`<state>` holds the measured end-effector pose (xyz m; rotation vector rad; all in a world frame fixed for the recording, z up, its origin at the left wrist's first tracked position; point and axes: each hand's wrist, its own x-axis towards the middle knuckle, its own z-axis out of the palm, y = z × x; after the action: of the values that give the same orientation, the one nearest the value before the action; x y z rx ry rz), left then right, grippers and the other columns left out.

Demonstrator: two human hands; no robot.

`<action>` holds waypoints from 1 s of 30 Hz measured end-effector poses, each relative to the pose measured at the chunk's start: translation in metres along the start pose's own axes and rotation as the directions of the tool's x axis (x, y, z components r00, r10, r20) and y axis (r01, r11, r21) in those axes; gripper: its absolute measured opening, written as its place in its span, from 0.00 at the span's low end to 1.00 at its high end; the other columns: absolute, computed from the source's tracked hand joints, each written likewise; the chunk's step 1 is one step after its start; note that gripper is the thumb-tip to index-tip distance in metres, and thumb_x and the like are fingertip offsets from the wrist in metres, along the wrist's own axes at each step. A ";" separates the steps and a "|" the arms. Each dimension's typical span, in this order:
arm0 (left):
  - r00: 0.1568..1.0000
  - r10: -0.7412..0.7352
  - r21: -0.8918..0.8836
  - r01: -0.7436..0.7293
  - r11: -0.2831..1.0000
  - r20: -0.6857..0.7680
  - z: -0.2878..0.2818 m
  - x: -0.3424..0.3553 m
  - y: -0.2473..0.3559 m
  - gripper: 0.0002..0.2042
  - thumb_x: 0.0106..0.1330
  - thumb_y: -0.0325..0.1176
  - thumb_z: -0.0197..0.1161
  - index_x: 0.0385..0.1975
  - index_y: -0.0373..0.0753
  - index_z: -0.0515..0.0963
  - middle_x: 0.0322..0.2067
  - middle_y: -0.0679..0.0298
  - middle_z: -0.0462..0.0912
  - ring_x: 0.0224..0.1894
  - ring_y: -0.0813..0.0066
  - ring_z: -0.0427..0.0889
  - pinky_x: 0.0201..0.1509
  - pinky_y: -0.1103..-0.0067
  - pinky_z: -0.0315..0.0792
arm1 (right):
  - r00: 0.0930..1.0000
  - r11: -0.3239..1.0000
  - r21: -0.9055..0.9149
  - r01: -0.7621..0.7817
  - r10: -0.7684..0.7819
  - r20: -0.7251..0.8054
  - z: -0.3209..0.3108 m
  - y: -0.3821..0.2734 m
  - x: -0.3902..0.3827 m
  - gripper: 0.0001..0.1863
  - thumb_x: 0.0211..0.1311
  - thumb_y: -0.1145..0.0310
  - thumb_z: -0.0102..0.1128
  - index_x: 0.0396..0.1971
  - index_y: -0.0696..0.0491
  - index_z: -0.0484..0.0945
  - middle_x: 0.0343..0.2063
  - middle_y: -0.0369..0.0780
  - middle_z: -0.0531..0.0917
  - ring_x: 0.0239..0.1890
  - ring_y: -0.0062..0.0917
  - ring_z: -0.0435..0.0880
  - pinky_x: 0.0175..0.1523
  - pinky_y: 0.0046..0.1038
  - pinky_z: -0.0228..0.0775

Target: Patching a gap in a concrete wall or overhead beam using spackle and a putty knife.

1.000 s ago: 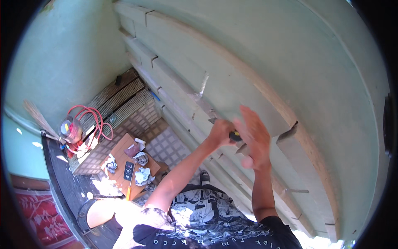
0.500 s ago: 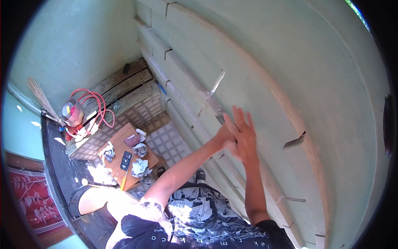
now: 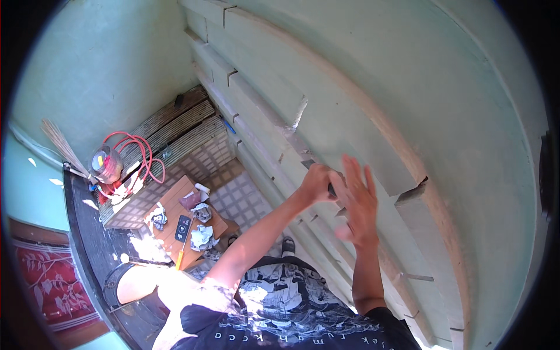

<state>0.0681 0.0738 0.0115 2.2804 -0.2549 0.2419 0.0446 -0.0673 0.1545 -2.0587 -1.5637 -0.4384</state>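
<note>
My left hand point(image 3: 318, 183) is closed with its knuckles up, in front of the pale green wall point(image 3: 373, 76). A small dark, flat-edged piece point(image 3: 332, 191) shows at its fingers; its kind cannot be made out. Just to the right, my right hand point(image 3: 359, 204) is raised with fingers stretched and slightly smeared by motion, its inner edge close to the left fingers. I cannot tell whether the two hands touch. Behind both hands run the wall's long projecting ledges point(image 3: 385, 137), with short cross pieces between them.
Low on the left, a small wooden table point(image 3: 170, 203) bears crumpled paper point(image 3: 203, 238), a dark phone point(image 3: 183, 227) and an orange-handled tool point(image 3: 179, 259). Beyond stand a slatted bench point(image 3: 195, 111), a bucket point(image 3: 106, 167), a red hose point(image 3: 150, 153) and a broom point(image 3: 63, 146).
My right hand has moved slightly right and down, drawing away from the left hand it overlapped. The dark piece at my left fingers now shows. The whole view has shifted slightly.
</note>
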 end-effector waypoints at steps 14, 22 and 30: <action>0.708 0.138 -0.140 -0.320 0.937 -0.692 0.050 0.006 -0.004 0.13 0.40 0.39 0.69 0.23 0.42 0.76 0.21 0.59 0.77 0.25 0.56 0.77 0.27 0.69 0.69 | 0.992 0.990 0.097 0.101 -0.093 -0.086 0.026 0.017 0.002 0.33 0.63 0.39 0.37 0.52 0.48 0.76 0.55 0.45 0.75 0.57 0.38 0.74 0.64 0.42 0.58; 0.798 0.292 -0.041 -0.368 0.929 -0.527 0.005 -0.012 0.030 0.09 0.37 0.32 0.67 0.14 0.42 0.72 0.14 0.61 0.73 0.20 0.57 0.74 0.22 0.71 0.65 | 0.968 0.953 0.301 0.025 0.052 -0.246 0.004 0.033 -0.052 0.17 0.59 0.63 0.56 0.44 0.57 0.80 0.42 0.43 0.83 0.45 0.31 0.83 0.61 0.41 0.63; 0.780 0.382 -0.043 -0.461 0.886 -0.496 0.025 -0.024 0.060 0.10 0.38 0.32 0.65 0.12 0.41 0.69 0.12 0.64 0.69 0.15 0.62 0.70 0.19 0.71 0.61 | 0.943 0.954 0.292 -0.068 0.157 -0.292 -0.009 0.016 -0.094 0.12 0.51 0.72 0.59 0.37 0.56 0.82 0.36 0.42 0.85 0.40 0.29 0.85 0.59 0.40 0.65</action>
<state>0.0319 0.0189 0.0321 1.8977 -0.5083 0.9700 0.0342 -0.1499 0.1079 -1.7549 -1.2337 -0.4479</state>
